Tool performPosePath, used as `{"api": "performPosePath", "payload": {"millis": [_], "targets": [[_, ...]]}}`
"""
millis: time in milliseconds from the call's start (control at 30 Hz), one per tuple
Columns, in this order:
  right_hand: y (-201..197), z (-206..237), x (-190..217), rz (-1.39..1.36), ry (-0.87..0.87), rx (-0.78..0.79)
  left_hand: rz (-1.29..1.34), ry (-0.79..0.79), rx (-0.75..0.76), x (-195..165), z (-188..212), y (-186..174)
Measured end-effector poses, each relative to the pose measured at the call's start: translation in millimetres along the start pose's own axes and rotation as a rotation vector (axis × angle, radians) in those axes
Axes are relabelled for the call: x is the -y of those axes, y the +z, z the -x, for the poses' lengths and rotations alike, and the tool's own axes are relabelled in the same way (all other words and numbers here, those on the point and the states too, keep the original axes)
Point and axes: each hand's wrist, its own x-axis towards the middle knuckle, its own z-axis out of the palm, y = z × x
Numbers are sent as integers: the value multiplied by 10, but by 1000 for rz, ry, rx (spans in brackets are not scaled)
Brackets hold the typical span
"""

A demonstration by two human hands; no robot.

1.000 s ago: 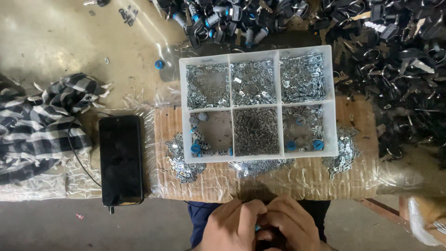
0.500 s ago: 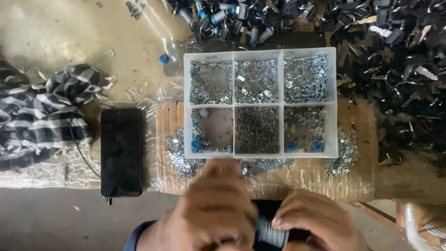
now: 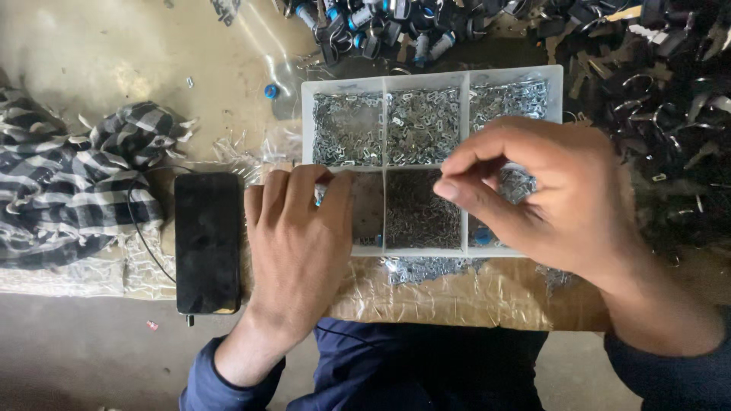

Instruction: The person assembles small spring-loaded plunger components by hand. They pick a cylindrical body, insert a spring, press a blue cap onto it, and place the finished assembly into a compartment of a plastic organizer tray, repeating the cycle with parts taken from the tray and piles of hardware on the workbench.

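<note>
Where the view begins at the far left, a crumpled black-and-white checked cloth (image 3: 72, 179) lies on the worn tan surface (image 3: 114, 53). Just beside it to the right rests a flat black rectangular phone (image 3: 207, 242), screen dark, with a thin black cable (image 3: 145, 236) curving along its left edge. Next comes the left hand (image 3: 297, 243), laid palm down over the lower-left corner of a clear plastic compartment tray (image 3: 434, 80); its fingers (image 3: 304, 190) lie together and nearly straight, their tips over the tray's lower-left compartment, and whether they press on anything beneath cannot be told. The tray has six compartments in two rows, filled with small silvery metal clips (image 3: 346, 129), and it sits on a cardboard slab wrapped in clear plastic film (image 3: 472, 297). Loose clips of the same kind lie spilled on the film just below the tray's front edge. Over the tray's right side hovers the right hand (image 3: 548, 190), its thumb and forefinger pinched together above the lower-middle compartment; whether a clip sits between them is too small to tell. Behind and to the right of the tray spreads a heap of dark metal and plastic parts (image 3: 655, 84), some with blue ends. Dark blue sleeves (image 3: 670, 373) show at the bottom.
</note>
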Motion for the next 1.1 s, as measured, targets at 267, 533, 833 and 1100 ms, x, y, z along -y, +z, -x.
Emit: {"api": "performPosePath", "payload": {"millis": [267, 533, 833, 1100], "targets": [[36, 419, -92, -403, 262, -201, 26, -13, 41, -98, -182, -231], [51, 408, 44, -744, 502, -52, 749, 221, -55, -511, -350, -237], [119, 567, -160, -751, 598, -165, 515, 186, 79, -429, -462, -280], [91, 454, -103, -827, 486, -220, 316, 230, 169, -345, -411, 82]]}}
